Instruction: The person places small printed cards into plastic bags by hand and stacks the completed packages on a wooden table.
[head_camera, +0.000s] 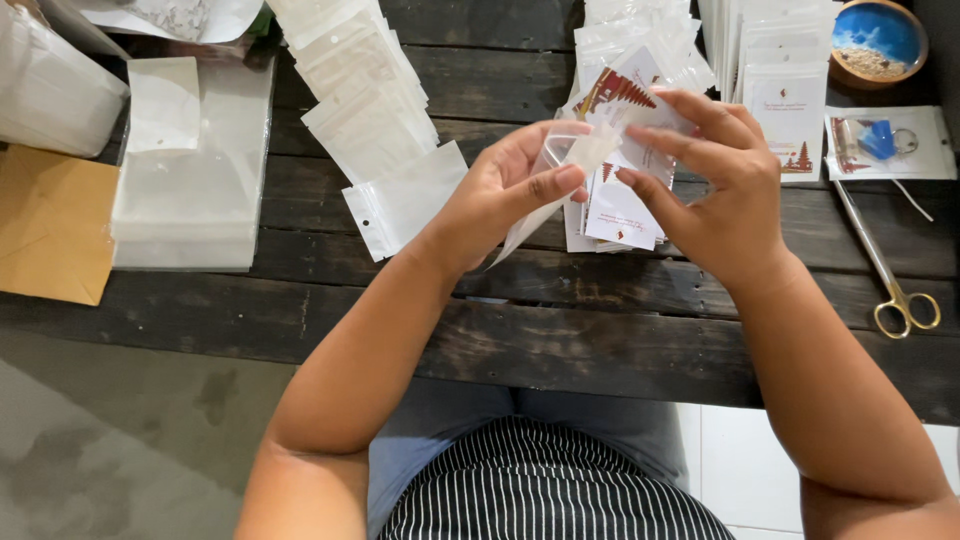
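L hand (505, 190) grip pinched on clear pouch (560, 170) | R hand (715, 180) grip closed on printed card (640, 125) | above desk (600, 340) mid-near edge | advice: spread pouch mouth, slide card in square

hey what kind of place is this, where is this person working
Probably a small craft packing spot, at home or in a workshop. On the dark wooden table lie rows of clear plastic pouches, printed cards and scissors; both hands hold a pouch.
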